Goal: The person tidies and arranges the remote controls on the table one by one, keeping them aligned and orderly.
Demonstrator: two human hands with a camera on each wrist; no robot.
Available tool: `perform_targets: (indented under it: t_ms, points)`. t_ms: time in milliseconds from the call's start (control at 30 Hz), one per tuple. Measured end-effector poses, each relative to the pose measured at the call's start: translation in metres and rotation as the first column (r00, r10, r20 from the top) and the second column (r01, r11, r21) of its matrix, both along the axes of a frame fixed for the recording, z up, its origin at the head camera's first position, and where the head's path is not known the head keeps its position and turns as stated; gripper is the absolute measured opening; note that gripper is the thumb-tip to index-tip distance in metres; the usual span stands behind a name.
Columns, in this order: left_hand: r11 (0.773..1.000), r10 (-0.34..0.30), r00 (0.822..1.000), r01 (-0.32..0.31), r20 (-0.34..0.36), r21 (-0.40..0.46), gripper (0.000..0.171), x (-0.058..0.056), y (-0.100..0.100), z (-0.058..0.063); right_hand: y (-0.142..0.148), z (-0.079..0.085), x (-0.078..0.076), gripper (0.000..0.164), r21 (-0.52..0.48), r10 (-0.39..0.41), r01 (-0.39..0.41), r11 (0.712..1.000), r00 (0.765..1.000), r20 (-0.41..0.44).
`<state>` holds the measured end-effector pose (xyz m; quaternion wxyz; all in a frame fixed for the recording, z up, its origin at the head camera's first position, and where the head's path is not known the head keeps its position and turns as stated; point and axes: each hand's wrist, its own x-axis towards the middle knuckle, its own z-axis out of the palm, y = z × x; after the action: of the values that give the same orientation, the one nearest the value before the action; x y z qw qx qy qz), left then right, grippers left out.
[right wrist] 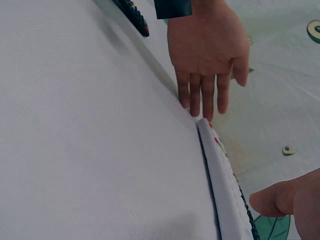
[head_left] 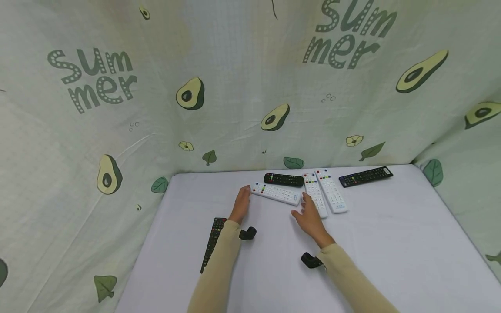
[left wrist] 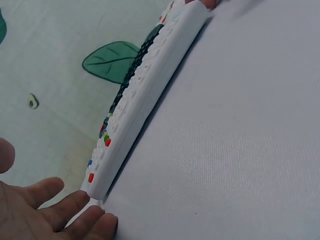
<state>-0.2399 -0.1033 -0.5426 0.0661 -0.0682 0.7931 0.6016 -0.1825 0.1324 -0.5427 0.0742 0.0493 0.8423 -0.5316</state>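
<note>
A white remote control [head_left: 275, 194] lies at a slight slant on the table, its buttons facing up. Extended fingers of my left hand [head_left: 240, 204] reach its left end, and in the left wrist view the fingertips meet that end of the remote [left wrist: 150, 95]. At the opposite end is my right hand [head_left: 311, 219], thumb spread from loosely bent fingers; its fingertips [left wrist: 210, 4] show right at that end. Just behind lies a black remote [head_left: 283, 179]. Two more white remotes, one [head_left: 316, 201] partly behind my right hand and another [head_left: 332, 191], lie side by side to the right.
Another black remote [head_left: 365, 176] lies at the back right. A further black remote [head_left: 214, 239] is partly hidden by my left forearm. The white tabletop [head_left: 391, 243] ends at the back against a hanging cloth [head_left: 235, 52] printed with avocados.
</note>
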Motion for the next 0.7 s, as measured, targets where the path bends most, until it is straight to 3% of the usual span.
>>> perform_targets:
  t_ms: [333, 700]
  points:
    - [0.999, -0.041, 0.999, 0.040, 0.015, 0.024, 0.059, -0.003, 0.001, -0.001, -0.007, -0.002, -0.011, 0.083, 0.090, 0.043, -0.040, 0.995, 0.999, -0.029]
    - [0.999, 0.020, 1.000, -0.021, 0.006, 0.044, 0.054, -0.005, 0.002, -0.007, -0.014, -0.007, -0.011, 0.082, 0.096, -0.017, 0.025, 0.995, 0.997, -0.081]
